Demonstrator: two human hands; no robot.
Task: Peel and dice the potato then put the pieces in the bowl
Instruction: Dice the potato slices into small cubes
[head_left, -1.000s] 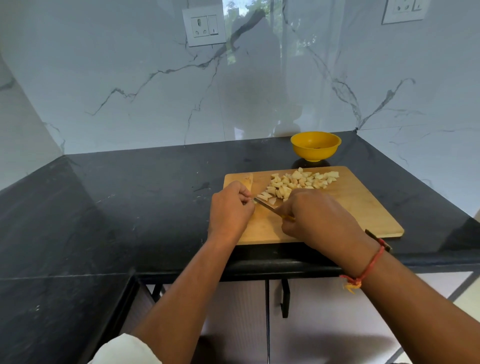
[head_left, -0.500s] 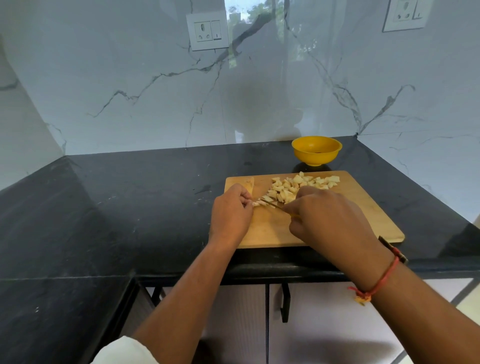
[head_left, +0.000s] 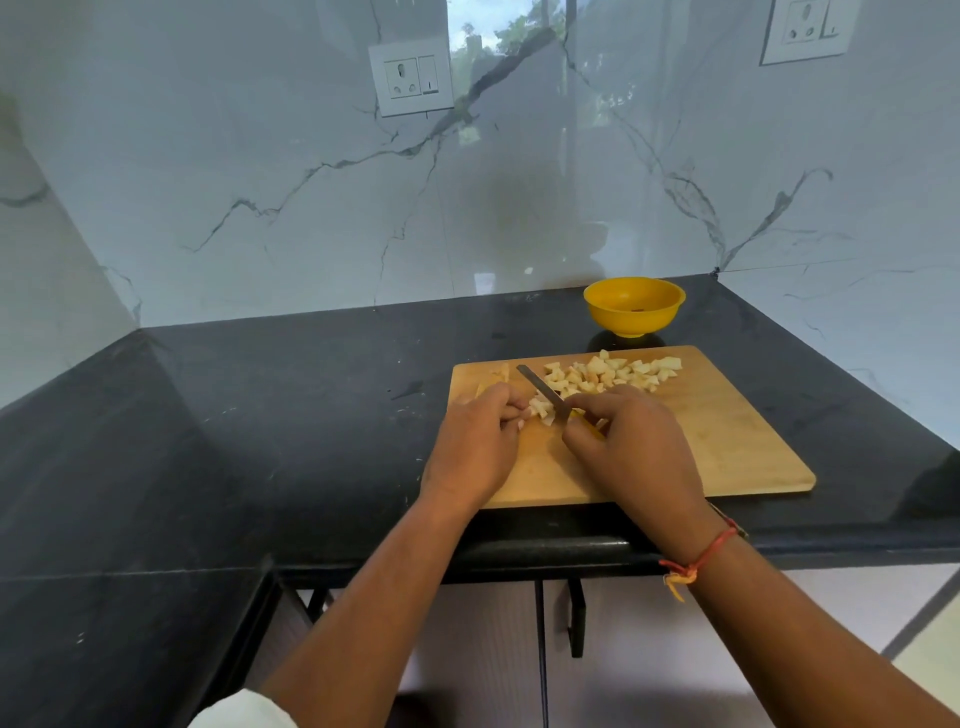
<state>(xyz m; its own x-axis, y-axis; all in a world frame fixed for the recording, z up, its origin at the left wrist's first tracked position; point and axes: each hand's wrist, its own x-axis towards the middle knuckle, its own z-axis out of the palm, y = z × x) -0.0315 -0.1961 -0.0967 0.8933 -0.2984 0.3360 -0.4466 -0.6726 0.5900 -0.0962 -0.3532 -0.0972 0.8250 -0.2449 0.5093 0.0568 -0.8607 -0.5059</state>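
Black bench (head_left: 260, 415), bowl (head_left: 634, 321) behind cutting board (head_left: 727, 447) | your left hand (head_left: 478, 452) pinches potato piece (head_left: 541, 410): light, firm, likely slick, so hold its sides | right hand (head_left: 634, 447) grips knife (head_left: 540, 387).

A wooden board (head_left: 727, 441) lies on a black counter (head_left: 260, 415). The left hand (head_left: 478, 447) pinches a small bit of potato (head_left: 539, 409) on the board. The right hand (head_left: 634, 447) grips a knife (head_left: 540, 387). Its blade is against that bit, with the tip pointing away and to the left. A pile of cut potato pieces (head_left: 613, 374) sits at the far side of the board. A yellow bowl (head_left: 634, 306) stands just behind the board.
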